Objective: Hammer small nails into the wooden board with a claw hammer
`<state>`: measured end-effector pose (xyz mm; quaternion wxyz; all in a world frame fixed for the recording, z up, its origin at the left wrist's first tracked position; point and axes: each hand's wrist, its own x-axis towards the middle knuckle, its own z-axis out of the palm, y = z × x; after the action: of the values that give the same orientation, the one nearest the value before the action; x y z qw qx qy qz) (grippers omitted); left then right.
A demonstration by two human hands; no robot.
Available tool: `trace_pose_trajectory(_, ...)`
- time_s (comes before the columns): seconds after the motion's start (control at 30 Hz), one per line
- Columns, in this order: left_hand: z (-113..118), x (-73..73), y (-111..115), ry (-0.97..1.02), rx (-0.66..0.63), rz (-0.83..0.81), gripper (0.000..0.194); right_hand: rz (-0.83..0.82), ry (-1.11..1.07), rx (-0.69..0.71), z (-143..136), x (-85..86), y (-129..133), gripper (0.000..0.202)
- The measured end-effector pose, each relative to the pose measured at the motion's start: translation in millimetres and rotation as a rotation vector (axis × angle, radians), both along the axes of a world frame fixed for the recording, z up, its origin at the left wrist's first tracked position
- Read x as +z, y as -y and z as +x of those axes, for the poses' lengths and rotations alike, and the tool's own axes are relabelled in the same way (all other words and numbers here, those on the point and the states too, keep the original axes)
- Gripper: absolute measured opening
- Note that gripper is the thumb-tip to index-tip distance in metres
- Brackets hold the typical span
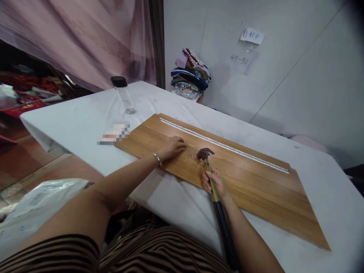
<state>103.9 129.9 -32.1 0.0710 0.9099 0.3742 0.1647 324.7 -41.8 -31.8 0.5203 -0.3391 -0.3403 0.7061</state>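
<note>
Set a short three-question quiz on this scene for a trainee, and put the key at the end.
1. Multiple choice: which hand grips the hammer?
A) the left only
B) the right only
C) both together

2. True or false: the bottle lies on its side.

3. Fill in the blank: the left hand rests on the ____.

Key:
1: B, the right hand alone.
2: False; the bottle stands upright on the white cloth.
3: wooden board.
</note>
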Motion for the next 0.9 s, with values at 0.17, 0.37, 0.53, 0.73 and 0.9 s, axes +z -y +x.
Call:
trace_pose_trajectory(0.17,-5.9,2.1,-13.5,0.056,0.093,0.010,0.026,0.004,-0.007,-0.012,-0.8,-0.1,-0.5,0.042)
trace_pose_trajectory(0.37,-32.1,12.7,-30.4,0.000,0.268,0.013,0.023,0.012,-0.008,-0.002,-1.1,-0.6,-1.2,0.044)
trace_pose_trajectory(0.53,-43.1,19.0,-21.7,0.166,0.383,0.000,0.026,0.033,-0.009,-0.019,-1.1,-1.7,-1.6,0.046)
trace_pose_trajectory(0.73,-41.2,14.3,10.3,0.063,0.002,-0.006,0.026,0.024,-0.009,-0.021,-2.1,-1.5,-2.1,0.046)
trace_pose_trajectory(0.9,-40.9,12.0,-1.4,-0.026,0.085,0.046,0.025,0.027,-0.011,-0.011,-1.3,-3.3,-2.2,0.046)
